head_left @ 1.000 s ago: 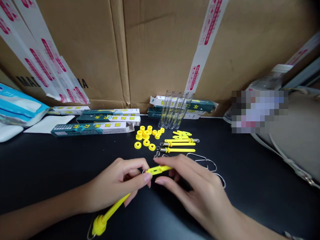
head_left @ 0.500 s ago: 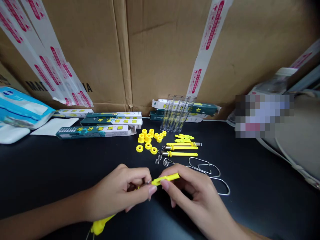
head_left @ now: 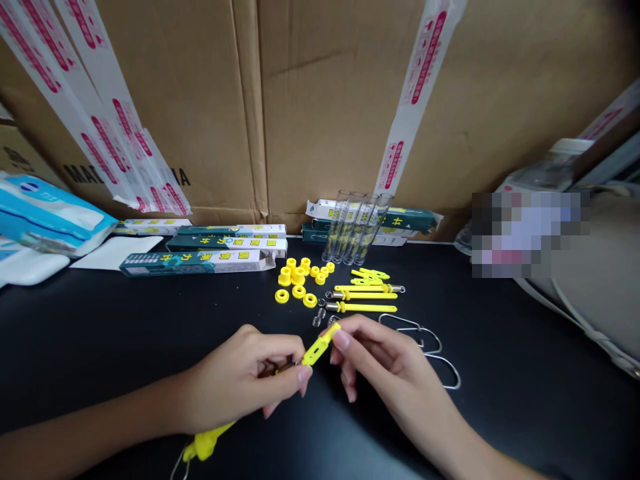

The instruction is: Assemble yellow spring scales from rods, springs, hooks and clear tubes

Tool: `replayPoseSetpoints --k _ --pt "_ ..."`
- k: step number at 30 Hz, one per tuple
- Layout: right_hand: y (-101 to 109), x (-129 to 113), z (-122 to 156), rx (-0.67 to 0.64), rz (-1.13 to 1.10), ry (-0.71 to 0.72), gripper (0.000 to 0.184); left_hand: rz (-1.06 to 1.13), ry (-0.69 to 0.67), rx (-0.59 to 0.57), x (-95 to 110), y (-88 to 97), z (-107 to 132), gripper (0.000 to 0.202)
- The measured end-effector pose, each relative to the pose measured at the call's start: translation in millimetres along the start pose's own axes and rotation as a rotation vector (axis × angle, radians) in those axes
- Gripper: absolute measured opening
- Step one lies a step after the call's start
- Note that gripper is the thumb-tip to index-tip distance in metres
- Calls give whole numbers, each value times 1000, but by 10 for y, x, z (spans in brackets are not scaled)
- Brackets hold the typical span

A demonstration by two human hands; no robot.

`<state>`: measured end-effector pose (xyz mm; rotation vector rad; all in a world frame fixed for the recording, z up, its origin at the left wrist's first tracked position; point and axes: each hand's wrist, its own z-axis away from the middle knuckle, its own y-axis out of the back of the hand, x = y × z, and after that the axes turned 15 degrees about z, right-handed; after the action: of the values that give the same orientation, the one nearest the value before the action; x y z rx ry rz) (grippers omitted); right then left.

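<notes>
My left hand [head_left: 240,383] is closed around a long yellow plastic rod [head_left: 213,440] whose knobbed end sticks out below my wrist. At its fingertips sits a small metal ring. My right hand [head_left: 385,370] pinches a short flat yellow strip [head_left: 320,343] that meets the rod's end and tilts up to the right. Both hands hover just above the black table [head_left: 100,333]. Behind them lie yellow rings [head_left: 299,277], small springs [head_left: 320,313], yellow rods with springs [head_left: 365,299] and bent wire hooks [head_left: 425,343].
Clear plastic tubes [head_left: 356,227] lean on a green box [head_left: 400,219] at the cardboard wall [head_left: 320,100]. Long green-white boxes [head_left: 200,257] lie at the left, blue-white packets [head_left: 45,217] further left. A beige bag [head_left: 595,280] fills the right side.
My right hand has shifted its grip and tipped the flat yellow strip from level to slanting upward. The left hand and the rod have slid a little down and right.
</notes>
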<state>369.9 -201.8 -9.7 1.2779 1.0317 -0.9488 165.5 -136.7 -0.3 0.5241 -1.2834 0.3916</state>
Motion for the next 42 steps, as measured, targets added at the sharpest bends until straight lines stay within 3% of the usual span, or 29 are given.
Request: replayPoseSetpoints --k 9,17,29,42 --pt "9 17 14 14 -53 58 22 -131 -2 25 14 -29 1 29" --pt "5 13 -18 27 -42 67 19 -67 -3 40 -10 -22 0 33" --pt "77 2 26 43 386 283 13 -53 -7 37 4 -20 20 41" --pt "137 23 59 42 537 444 10 -55 -55 19 14 9 21 49"
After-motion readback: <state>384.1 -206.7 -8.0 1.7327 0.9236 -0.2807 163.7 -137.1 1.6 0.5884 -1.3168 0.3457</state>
